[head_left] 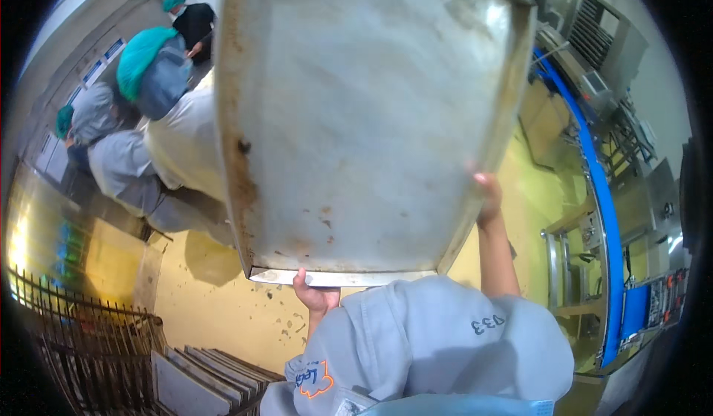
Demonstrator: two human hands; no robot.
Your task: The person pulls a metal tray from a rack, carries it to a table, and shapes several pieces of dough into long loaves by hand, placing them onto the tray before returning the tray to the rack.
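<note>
The fingers of the left hand (319, 297) grasp the near edge of a large metal tray (364, 134); those of the right hand (489, 199) grip its right edge. The tray is raised above the yellow floor (204, 323), left of a blue belt (604, 215).

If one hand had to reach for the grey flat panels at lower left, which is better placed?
Probably the left hand: it holds the near edge of the metal tray, closer to the grey flat panels. The right hand is at the tray's right side, farther away.
</note>
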